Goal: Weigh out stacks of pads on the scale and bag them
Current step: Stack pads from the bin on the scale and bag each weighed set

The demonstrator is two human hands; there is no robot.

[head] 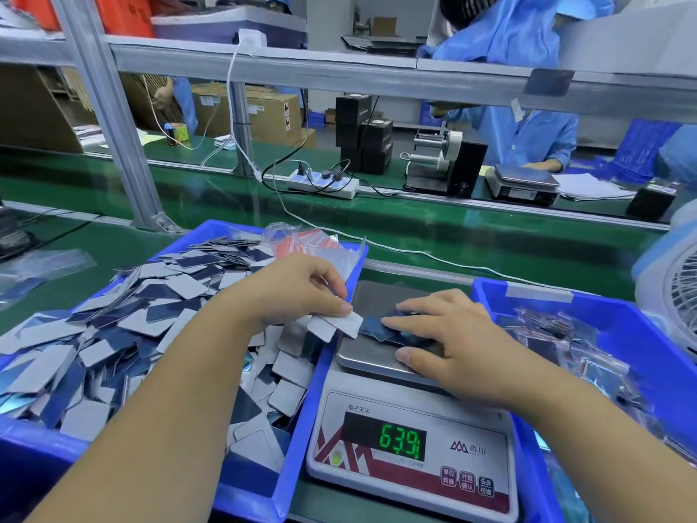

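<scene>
a: head view, stock? left hand [301, 292] pinching pads [341, 324] at scale [381, 356] edge; right hand [449, 334] flat, pressing stack [381, 328].
b: midway. left bin [332, 356] heaped, bagged packs [558, 334] right.

Illumination is bright, even and overhead; shadows are soft and short. The green belt [433, 224] shows pale glare streaks. Wide-angle distortion bends the frame rail [339, 75] and stretches the edges. The scale display [399, 441] reads slightly smeared. Far background is soft.
</scene>
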